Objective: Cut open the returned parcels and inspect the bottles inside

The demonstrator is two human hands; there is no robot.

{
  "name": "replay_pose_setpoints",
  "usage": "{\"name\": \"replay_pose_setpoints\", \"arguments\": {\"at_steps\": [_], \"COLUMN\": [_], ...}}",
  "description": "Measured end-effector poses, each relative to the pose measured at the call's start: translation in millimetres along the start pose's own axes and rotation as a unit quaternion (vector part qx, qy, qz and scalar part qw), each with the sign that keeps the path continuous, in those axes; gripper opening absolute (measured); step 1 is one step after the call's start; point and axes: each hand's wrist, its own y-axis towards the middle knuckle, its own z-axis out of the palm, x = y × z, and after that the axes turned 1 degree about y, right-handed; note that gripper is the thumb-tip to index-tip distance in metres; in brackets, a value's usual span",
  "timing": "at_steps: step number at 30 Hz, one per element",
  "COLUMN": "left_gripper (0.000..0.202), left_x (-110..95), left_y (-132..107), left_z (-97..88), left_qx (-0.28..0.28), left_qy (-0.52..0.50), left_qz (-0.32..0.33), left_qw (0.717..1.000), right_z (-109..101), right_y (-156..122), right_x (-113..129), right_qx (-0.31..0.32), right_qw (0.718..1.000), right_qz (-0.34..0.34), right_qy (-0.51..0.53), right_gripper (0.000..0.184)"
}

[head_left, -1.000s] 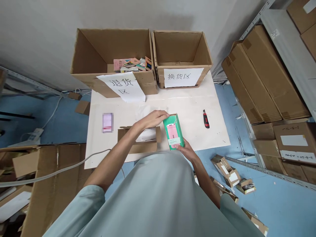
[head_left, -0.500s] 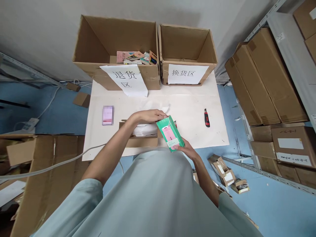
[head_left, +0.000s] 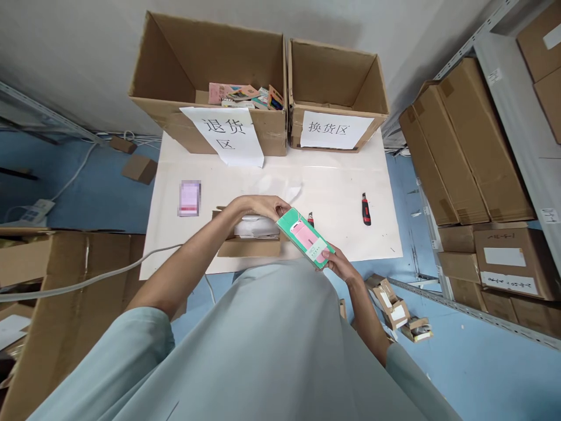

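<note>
Left sign (head_left: 233,139): 退货区; right sign (head_left: 335,130): 换货区 | right hand (head_left: 342,264) gripping green box (head_left: 301,235) | left hand (head_left: 266,206) at far end, grip unclear | cutter (head_left: 366,211) near tabletop's (head_left: 339,184) right edge

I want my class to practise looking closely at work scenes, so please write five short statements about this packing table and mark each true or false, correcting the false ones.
1. The right hand holds the green box, with the left hand at its far end. True.
2. The front of the green box is plain. False: it shows a pink picture.
3. Small packs lie in the back left carton, which stands beside the back right carton. True.
4. The back right carton has no sign on it. False: a white sign with writing is on its front.
5. A red and black knife lies toward the right side of the table. True.
</note>
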Motion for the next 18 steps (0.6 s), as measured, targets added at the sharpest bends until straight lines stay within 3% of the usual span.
{"name": "replay_pose_setpoints", "arguments": {"at_steps": [3,4,7,12,16,18], "left_gripper": [0.036,0.037,0.045,0.054,0.054,0.054], "left_x": [5,6,8,11,8,4], "left_y": [-3,-4,-6,-6,-4,-4], "left_z": [-12.1,-17.9,-35.3,-58.3,-67.2,-66.3], "left_qx": [0.124,0.106,-0.029,-0.27,-0.364,-0.374], "left_qy": [-0.029,-0.054,-0.142,-0.191,-0.191,-0.191], "left_qz": [-0.039,-0.052,-0.068,-0.042,-0.006,0.005], "left_qw": [0.991,0.992,0.987,0.943,0.912,0.907], "right_z": [-5,-7,-16,-32,-41,-45], "right_y": [-4,-6,-13,-11,16,37], "right_x": [-8,-11,-15,-19,-32,-42], "right_qx": [-0.004,-0.008,-0.024,-0.08,-0.144,-0.225], "right_qw": [1.0,1.0,1.0,0.997,0.987,0.963], "right_qz": [0.006,0.006,0.001,-0.018,-0.05,-0.063], "right_qy": [0.013,0.017,0.02,0.003,-0.061,-0.132], "right_gripper": [0.07,0.07,0.07,0.076,0.078,0.085]}}
